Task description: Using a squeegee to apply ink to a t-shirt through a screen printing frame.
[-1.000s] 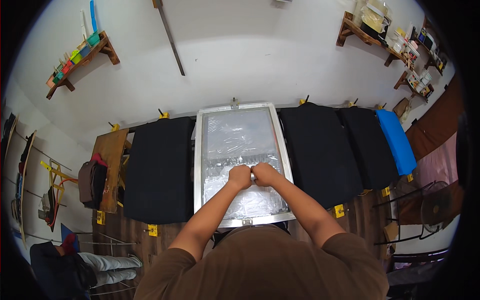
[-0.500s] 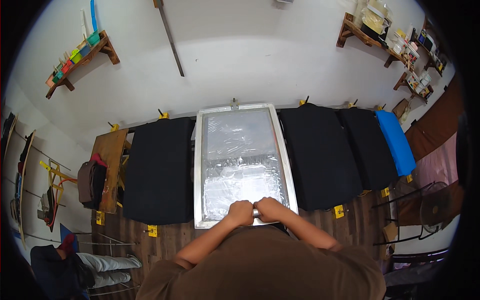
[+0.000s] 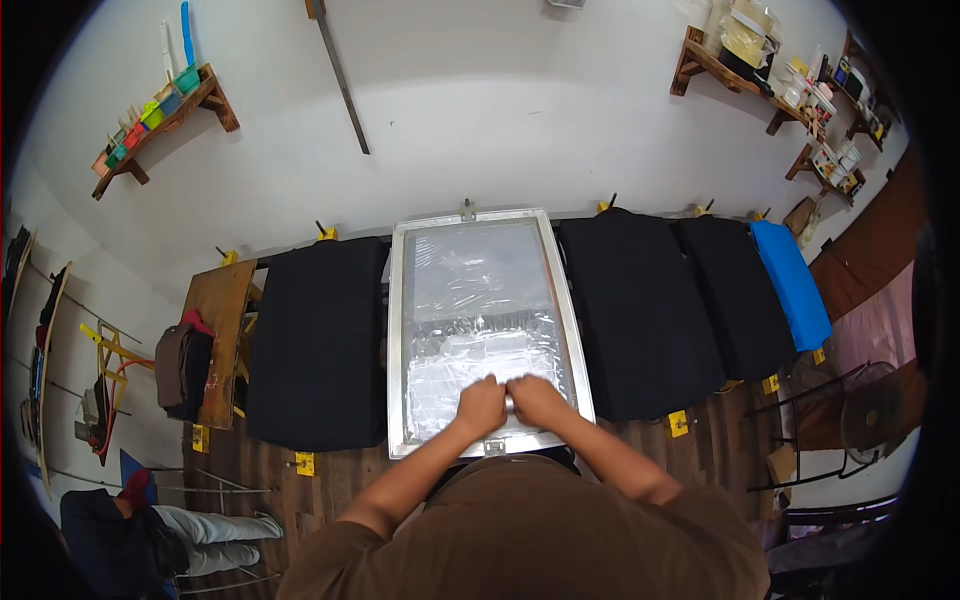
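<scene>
Before me lies a screen-printing frame (image 3: 397,330) with a silvery metal rim and a mesh partly covered by shiny clear tape. My left hand (image 3: 483,405) and my right hand (image 3: 537,402) are side by side over its near end, both closed around a squeegee (image 3: 509,404). Only a short silvery bit of the squeegee shows between the fists; the hands cover the rest. A small metal clip (image 3: 494,447) sits on the frame's near edge, and another clip (image 3: 467,209) is at its far edge.
Black cloth-covered boards (image 3: 315,345) flank the frame, with a blue one (image 3: 792,285) farther right. Folded clothes (image 3: 184,368) rest on a wooden board (image 3: 228,320) at left. A person (image 3: 130,540) is at the lower left. Wall shelves (image 3: 165,120) hold coloured containers.
Both hands have slid a short way from the near edge toward the middle of the frame, still around the squeegee. The near clip has come into sight.
</scene>
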`<state>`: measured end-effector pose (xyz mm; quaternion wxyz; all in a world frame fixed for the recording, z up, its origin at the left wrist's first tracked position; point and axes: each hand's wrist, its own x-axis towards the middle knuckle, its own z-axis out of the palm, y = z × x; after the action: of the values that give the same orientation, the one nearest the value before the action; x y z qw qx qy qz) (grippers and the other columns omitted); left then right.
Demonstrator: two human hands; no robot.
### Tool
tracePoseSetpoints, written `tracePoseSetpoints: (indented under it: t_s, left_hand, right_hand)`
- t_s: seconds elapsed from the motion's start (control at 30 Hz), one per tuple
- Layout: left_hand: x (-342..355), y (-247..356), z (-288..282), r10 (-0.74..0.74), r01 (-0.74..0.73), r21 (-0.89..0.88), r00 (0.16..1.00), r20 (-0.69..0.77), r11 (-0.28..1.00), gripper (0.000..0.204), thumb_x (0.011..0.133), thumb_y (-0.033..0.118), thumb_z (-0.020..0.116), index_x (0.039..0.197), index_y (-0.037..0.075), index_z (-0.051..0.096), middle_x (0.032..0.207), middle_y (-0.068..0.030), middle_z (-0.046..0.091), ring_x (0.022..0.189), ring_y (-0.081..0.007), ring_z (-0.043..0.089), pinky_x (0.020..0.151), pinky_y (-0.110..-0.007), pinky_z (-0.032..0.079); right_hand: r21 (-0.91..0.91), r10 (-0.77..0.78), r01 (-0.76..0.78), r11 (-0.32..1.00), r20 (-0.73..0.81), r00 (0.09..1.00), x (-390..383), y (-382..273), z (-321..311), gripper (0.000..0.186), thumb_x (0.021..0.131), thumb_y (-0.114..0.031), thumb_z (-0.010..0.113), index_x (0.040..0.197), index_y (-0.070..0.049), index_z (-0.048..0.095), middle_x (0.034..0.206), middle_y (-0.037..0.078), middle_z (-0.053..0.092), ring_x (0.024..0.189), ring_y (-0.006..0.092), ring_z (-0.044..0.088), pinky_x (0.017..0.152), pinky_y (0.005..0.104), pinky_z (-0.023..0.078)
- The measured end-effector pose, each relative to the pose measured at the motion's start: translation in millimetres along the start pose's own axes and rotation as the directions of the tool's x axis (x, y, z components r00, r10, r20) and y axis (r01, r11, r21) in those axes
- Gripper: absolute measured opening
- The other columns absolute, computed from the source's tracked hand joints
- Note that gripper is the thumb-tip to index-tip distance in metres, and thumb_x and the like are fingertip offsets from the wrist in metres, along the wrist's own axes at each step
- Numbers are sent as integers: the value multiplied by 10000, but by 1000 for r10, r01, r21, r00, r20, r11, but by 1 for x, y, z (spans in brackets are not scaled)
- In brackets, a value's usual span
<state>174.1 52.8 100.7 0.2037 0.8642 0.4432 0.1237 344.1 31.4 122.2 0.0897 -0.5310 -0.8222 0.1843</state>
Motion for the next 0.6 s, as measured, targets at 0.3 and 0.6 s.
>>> tracePoseSetpoints:
  t_s: [0.3,0.6]
  left_hand:
    - [-2,18,-36,-109,111,21,889,445,994,222,697,220,673,842,76,760,879,-181,735,833,-378,719,768,-471,575]
    - [55,-19,-22,-76,71,61,994,84,996,243,716,218,751,937,118,768,983,-180,691,877,-369,701,777,-470,572]
  right_hand:
    - [47,-1,-17,999,361,933,-6,-4,-17,313,728,-161,692,1007,-28,741,898,248,717,889,411,699,807,477,567]
    - [-67,60,-61,996,-13,998,51,19,-17,210,691,-111,703,887,-41,725,845,206,713,817,395,693,760,489,564]
